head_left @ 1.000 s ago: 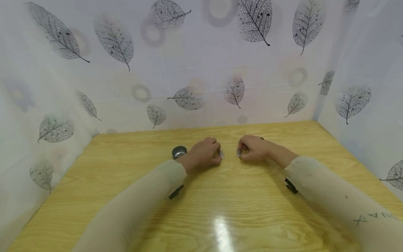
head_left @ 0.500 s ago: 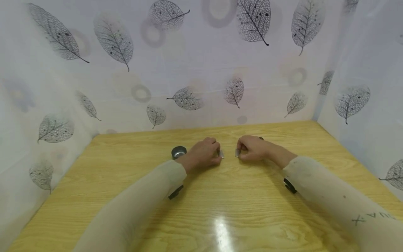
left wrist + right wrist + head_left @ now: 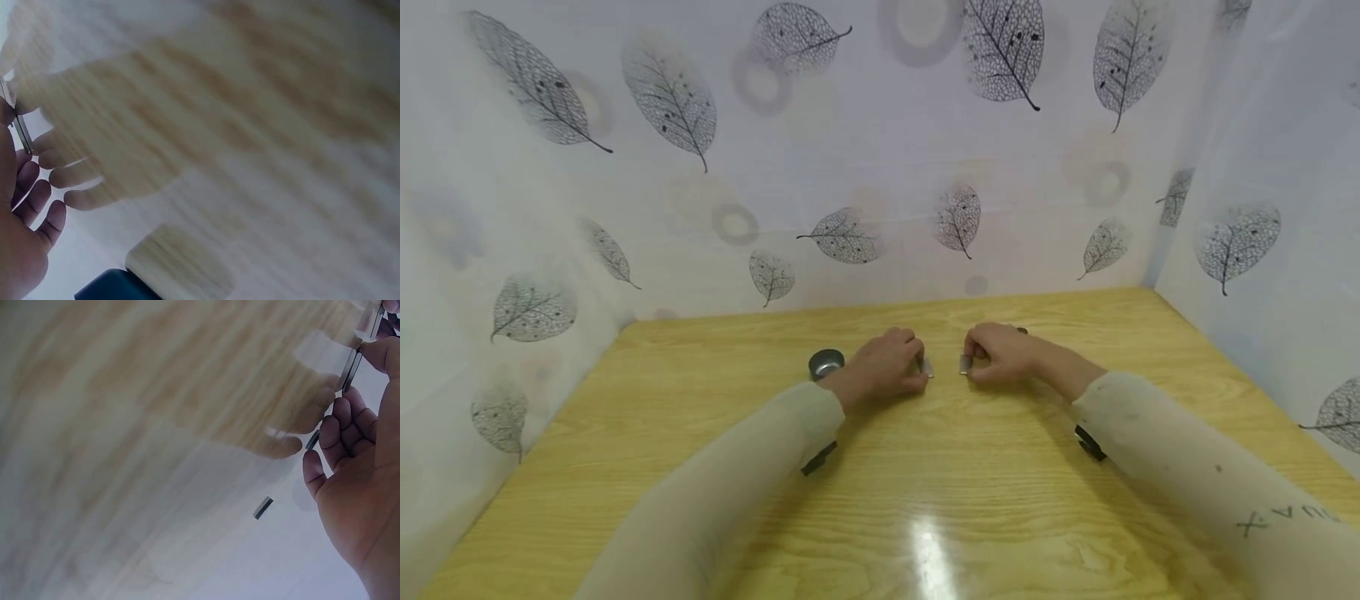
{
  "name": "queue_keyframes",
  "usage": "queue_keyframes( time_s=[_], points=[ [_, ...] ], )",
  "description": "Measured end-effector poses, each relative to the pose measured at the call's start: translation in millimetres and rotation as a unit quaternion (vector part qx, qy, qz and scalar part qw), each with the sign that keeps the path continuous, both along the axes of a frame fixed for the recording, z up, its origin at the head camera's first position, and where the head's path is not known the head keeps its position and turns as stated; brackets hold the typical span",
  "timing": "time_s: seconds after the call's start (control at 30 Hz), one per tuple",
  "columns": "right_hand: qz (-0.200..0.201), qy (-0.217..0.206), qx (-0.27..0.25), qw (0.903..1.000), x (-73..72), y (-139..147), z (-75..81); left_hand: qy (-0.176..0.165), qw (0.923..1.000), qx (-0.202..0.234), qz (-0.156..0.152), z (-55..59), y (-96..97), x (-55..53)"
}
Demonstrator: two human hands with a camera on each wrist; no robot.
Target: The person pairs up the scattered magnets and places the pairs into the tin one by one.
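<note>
Over the middle of the table, my left hand (image 3: pixel 887 363) pinches a small flat silver rectangular piece (image 3: pixel 928 368) between thumb and fingers. Facing it across a narrow gap, my right hand (image 3: pixel 1002 353) pinches a similar silver piece (image 3: pixel 965 364). In the left wrist view the left piece (image 3: pixel 24 134) appears as a thin metallic edge at the fingertips. The right wrist view has the other piece (image 3: pixel 351 370) edge-on, between the thumb and a finger. Both hands are close to the tabletop, their fingers curled. The far side of each piece is hidden by the hand.
Behind the left wrist stands a round dark cup (image 3: pixel 826 363) with a silvery inside. A small dark object (image 3: pixel 1022 331) shows past the right hand. One short dark-and-silver piece (image 3: pixel 263 507) lies on the glossy wooden table (image 3: pixel 880 500). Leaf-patterned sheets (image 3: pixel 887 150) enclose the back and sides.
</note>
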State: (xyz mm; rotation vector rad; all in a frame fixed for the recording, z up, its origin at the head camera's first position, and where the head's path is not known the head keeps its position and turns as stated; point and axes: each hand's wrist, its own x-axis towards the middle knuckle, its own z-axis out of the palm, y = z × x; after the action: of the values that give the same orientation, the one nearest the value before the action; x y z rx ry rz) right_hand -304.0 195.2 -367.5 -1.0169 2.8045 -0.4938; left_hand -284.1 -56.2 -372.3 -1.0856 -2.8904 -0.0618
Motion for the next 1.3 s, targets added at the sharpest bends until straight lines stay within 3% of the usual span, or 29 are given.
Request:
queue_keyframes(
  time_s=[0.77, 1.0, 1.3],
  points=[
    [-0.003, -0.003, 0.001, 1.0, 0.2, -7, 2.5, 0.001, 1.0, 0.003, 0.004, -0.6, 1.2, -2.4],
    [0.016, 0.017, -0.004, 0.9997, 0.2, -14, 2.4, 0.001, 1.0, 0.009, 0.003, 0.1, 1.0, -1.0],
    [0.018, 0.011, -0.002, 0.9998, 2.1, -22, 2.4, 0.003, 0.9999, 0.014, -0.004, 2.0, 0.1, 1.7]
  ],
)
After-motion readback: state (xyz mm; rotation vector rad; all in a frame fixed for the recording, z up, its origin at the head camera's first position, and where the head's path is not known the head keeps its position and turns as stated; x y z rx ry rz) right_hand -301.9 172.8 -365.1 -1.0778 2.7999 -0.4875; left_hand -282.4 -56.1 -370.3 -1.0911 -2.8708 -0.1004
